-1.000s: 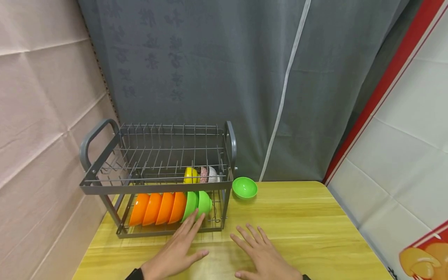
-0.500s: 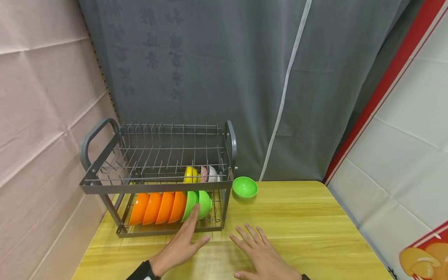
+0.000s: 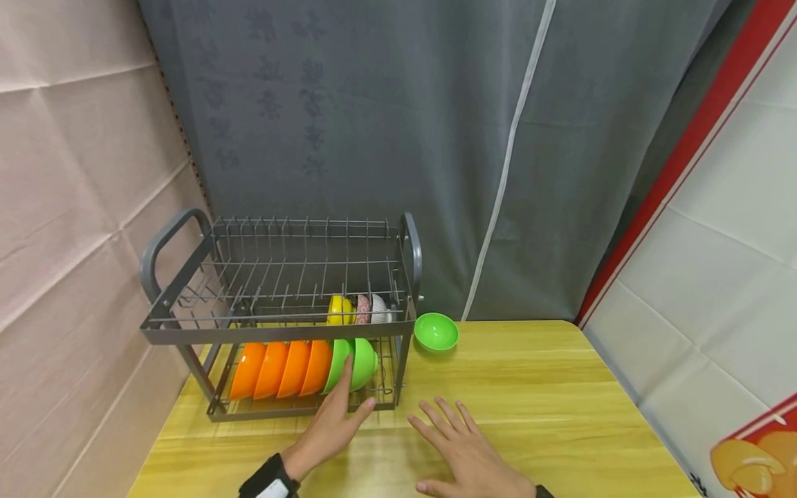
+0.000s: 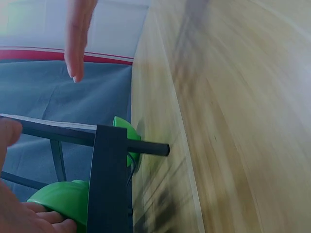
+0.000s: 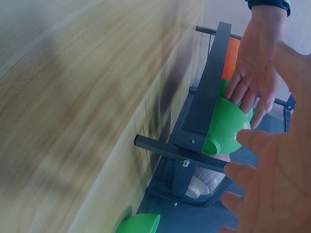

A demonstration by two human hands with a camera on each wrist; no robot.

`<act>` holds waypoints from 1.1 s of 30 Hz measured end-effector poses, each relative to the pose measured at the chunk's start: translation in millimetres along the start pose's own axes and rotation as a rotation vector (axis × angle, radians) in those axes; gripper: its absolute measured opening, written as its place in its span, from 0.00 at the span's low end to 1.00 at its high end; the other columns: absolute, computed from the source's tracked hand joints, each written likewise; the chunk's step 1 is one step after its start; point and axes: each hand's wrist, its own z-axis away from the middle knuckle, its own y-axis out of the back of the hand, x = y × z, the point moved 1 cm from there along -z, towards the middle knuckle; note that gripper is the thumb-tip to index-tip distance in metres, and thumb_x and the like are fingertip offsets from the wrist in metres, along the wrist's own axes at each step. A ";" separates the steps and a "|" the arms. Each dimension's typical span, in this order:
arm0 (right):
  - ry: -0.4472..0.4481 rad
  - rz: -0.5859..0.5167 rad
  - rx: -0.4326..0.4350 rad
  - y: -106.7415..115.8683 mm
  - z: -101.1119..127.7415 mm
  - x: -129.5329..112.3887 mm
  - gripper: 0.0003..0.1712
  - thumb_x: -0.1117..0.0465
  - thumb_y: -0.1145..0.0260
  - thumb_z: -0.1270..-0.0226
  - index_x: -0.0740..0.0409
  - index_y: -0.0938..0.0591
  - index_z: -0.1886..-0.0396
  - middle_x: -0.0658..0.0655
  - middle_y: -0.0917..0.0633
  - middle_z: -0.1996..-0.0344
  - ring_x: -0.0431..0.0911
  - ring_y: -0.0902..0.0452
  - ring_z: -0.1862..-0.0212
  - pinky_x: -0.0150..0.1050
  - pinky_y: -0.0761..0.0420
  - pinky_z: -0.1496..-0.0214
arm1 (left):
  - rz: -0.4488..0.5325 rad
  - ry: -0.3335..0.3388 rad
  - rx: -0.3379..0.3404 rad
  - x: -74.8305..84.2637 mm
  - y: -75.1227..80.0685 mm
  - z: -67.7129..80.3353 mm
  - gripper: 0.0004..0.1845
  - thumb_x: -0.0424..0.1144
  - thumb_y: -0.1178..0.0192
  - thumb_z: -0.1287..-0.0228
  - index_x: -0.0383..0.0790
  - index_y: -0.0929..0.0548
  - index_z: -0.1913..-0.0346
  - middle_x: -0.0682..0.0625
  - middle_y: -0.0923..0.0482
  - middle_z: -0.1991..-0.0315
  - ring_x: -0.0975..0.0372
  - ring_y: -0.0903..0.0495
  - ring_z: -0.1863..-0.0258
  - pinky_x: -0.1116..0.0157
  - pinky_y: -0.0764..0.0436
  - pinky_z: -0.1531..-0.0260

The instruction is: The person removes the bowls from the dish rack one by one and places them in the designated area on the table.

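Left hand (image 3: 328,430) reaches into the lower tier of the grey dish rack (image 3: 274,330), fingers straight and close together, tips laid against the rightmost green bowl (image 3: 362,362) standing on edge there. Thumb sticks out toward 2 o'clock, near the rack's front corner post. In the right wrist view the left hand (image 5: 256,58) lies flat over the green bowl (image 5: 226,127); fingers look extended, not wrapped round it, though the far side of the bowl is hidden, so a light hold can't be ruled out. Left wrist view shows fingertips under the same bowl (image 4: 63,200), blurred.

Right hand (image 3: 468,456) rests flat on the wooden table (image 3: 560,408), fingers spread wide, holding nothing, at 3 o'clock from the left hand and just apart from it.

The bowl sits at the right end of a row: four orange bowls (image 3: 281,369) to its 9 o'clock, another green one between them. Behind, at 12 o'clock on the same tier, a yellow bowl (image 3: 339,310) and pale ones. A loose green bowl (image 3: 436,331) lies open side up on the table, just beside the rack's right end, at 1 o'clock from the right hand.

Grey curtain (image 3: 398,138) behind.
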 end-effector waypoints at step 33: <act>0.017 0.020 0.017 -5.4 -4.7 3.2 0.53 0.25 0.36 0.41 0.44 0.35 0.22 0.56 0.30 0.24 0.58 0.32 0.26 0.35 0.85 0.21 | -0.013 0.012 0.216 0.8 -8.2 -26.5 0.24 0.26 0.41 0.32 0.16 0.28 0.37 0.23 0.24 0.41 0.36 0.20 0.42 0.45 0.19 0.44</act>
